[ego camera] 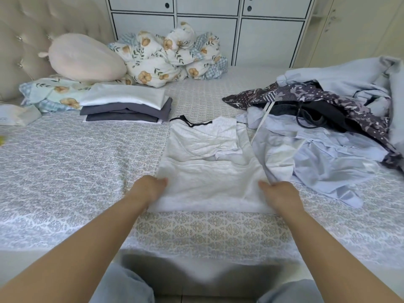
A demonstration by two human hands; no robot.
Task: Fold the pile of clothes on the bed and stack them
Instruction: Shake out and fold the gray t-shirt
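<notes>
White shirt [207, 162] with black-trimmed neckline lies flat on patterned bed sheet [65, 160], centre of bed, sides folded inward. Left hand [148, 189] grips near left corner of shirt hem, fingers curled into fabric. Right hand [279, 193] grips near right corner likewise. Folded stack [126, 108], white piece on top of grey ones, sits far left of shirt, apart. Unfolded pile [323, 127] of pale blue and dark patterned garments lies right, touching shirt edge. Floral duvet [170, 55] bunched at far side beside pink pillow [85, 57].
</notes>
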